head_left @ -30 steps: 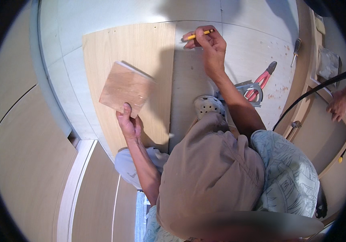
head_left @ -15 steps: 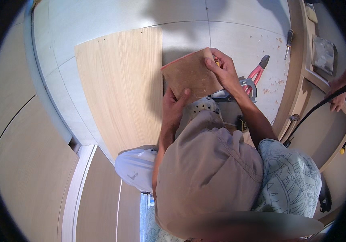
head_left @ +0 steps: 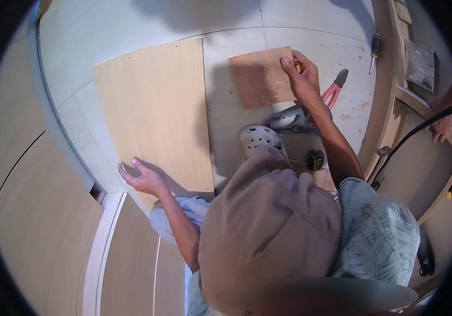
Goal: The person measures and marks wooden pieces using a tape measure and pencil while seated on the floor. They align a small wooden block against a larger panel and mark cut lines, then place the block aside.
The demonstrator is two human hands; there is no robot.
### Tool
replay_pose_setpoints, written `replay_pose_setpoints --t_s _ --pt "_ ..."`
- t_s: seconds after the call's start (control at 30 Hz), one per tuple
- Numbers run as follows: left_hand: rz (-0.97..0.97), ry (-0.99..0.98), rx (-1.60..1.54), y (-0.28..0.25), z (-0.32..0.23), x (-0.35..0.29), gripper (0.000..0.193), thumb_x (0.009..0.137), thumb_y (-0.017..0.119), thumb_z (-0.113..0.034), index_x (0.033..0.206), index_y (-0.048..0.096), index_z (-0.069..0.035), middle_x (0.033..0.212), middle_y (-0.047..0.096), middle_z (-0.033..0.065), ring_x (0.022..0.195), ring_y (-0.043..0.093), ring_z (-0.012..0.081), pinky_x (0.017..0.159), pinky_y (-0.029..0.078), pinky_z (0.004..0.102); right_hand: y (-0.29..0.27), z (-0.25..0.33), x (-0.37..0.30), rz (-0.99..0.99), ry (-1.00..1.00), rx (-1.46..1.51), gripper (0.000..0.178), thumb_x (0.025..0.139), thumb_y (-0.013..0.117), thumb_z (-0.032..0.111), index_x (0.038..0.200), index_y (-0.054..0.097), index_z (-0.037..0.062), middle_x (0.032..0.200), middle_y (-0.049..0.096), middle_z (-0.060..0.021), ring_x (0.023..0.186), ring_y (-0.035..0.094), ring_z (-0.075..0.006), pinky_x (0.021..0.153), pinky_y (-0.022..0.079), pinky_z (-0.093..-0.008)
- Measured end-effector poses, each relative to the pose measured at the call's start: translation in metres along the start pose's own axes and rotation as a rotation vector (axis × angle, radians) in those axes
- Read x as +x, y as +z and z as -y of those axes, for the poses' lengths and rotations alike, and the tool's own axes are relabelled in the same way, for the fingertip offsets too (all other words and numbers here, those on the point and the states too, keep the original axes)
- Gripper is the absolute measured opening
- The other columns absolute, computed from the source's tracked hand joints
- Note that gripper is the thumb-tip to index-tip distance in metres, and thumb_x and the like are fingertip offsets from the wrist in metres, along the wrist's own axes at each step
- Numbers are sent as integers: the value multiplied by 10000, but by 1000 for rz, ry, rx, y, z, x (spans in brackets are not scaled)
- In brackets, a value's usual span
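Observation:
In my right hand (head_left: pixel 304 79) I hold a thin, brown square sheet (head_left: pixel 263 76) with a reddish edge, gripped at its right side between thumb and fingers. A small yellow item (head_left: pixel 297 68) shows by those fingers, mostly hidden. My left hand (head_left: pixel 146 180) is open, thumb and fingers apart, at the lower left edge of a pale wood-grain panel (head_left: pixel 157 105); whether it touches the panel I cannot tell. The panel lies flat on the tiled floor. Below the brown sheet rests a grey staple-gun-like tool (head_left: pixel 292 120), partly behind my right forearm.
Red-handled pliers (head_left: pixel 336 87) and a screwdriver (head_left: pixel 374 52) lie at right. A black tape measure (head_left: pixel 315 159) sits beside my clog (head_left: pixel 260 138). Cabinet fronts (head_left: pixel 42 200) line the left, and a wooden frame (head_left: pixel 389 116) the right. Another person's hand (head_left: pixel 440 126) is at far right.
My left hand has let go of the brown sheet and moved down and left to the panel's edge. The right hand has moved slightly up and right, still holding the sheet.

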State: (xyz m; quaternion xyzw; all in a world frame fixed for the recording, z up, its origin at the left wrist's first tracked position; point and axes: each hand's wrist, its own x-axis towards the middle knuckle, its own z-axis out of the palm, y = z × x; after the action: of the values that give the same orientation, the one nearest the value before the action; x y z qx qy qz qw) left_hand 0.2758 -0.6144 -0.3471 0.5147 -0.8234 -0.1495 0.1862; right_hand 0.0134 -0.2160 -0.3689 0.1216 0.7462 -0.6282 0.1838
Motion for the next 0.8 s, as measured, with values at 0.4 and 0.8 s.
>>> replay_pose_setpoints --t_s 0.4,0.8 --pt "-65 74 127 19 36 -8 595 1099 535 -378 1517 501 44 1511 548 281 1404 494 458 1183 364 554 14 3 -1 -143 -53 -199 368 1027 746 256 1289 673 7 982 718 -60 878 643 -127 806 543 -284" --pt "-70 74 126 16 32 -9 595 1102 531 -394 1506 501 41 1502 557 265 1414 490 436 1187 351 544 22 27 -5 -169 -241 -55 268 1113 628 269 1070 667 7 925 645 -23 820 570 -96 750 469 -252"
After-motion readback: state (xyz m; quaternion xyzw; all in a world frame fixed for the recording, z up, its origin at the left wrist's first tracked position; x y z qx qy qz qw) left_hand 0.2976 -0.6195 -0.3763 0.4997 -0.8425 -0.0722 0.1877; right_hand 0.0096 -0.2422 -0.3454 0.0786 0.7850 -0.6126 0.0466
